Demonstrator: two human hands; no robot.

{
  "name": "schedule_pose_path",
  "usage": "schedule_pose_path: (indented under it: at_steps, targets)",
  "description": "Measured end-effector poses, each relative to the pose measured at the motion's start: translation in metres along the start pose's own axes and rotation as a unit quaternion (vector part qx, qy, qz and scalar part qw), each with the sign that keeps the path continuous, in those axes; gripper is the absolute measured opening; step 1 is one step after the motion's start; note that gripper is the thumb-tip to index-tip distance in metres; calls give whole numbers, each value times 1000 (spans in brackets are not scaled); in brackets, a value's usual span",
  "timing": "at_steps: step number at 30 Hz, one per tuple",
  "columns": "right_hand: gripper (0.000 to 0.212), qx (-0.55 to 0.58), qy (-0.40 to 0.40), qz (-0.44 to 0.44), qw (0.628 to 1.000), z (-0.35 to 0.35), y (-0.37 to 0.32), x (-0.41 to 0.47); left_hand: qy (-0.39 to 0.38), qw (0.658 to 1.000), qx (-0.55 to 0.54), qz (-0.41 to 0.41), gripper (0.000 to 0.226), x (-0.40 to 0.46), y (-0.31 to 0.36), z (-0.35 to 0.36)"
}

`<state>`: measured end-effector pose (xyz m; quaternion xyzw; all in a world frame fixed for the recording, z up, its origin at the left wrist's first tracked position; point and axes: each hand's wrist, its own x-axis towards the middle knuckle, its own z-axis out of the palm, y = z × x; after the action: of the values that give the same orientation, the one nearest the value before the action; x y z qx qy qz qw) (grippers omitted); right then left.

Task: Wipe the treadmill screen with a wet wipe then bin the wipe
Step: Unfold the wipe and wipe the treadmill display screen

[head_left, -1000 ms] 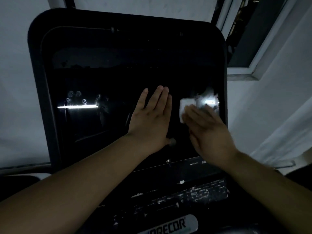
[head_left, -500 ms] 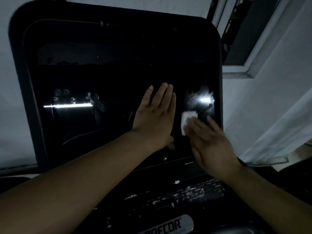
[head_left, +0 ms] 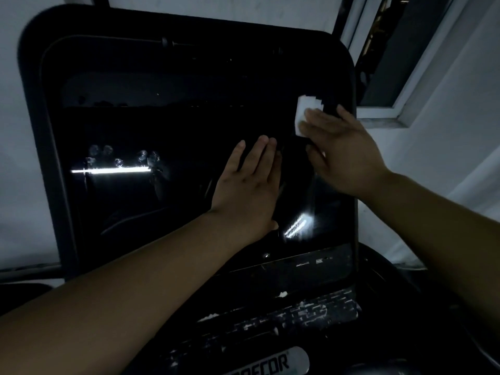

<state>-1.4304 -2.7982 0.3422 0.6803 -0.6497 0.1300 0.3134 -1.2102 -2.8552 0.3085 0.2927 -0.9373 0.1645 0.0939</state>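
The treadmill screen (head_left: 167, 125) is a large black glossy panel filling most of the view, with light strips reflected in it. My left hand (head_left: 250, 185) lies flat on the glass near the middle, fingers together and pointing up. My right hand (head_left: 343, 155) presses a folded white wet wipe (head_left: 307, 109) against the upper right part of the screen, close to its right edge. The fingers cover the wipe's lower half. No bin is in view.
Below the screen runs the worn control panel (head_left: 292, 318) with flaking keys and a silver brand badge (head_left: 270, 364). A window frame (head_left: 405, 77) stands open to the right of the console, with pale wall around it.
My right hand has slid the wipe up the right side of the screen, from mid height to the upper right. My left hand stays flat in about the same spot.
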Motion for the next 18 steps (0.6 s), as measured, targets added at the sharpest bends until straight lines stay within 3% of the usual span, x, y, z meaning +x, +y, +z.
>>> schedule_pose_path:
  at_steps: [11,18]
  targets:
    - [51,36,-68,-8,997,16,-66,-166,-4,1000,8,2,128,-1,3,-2]
    - [51,29,-59,-22,998,19,-65,-171,8,999,-23,21,108,12,19,-8]
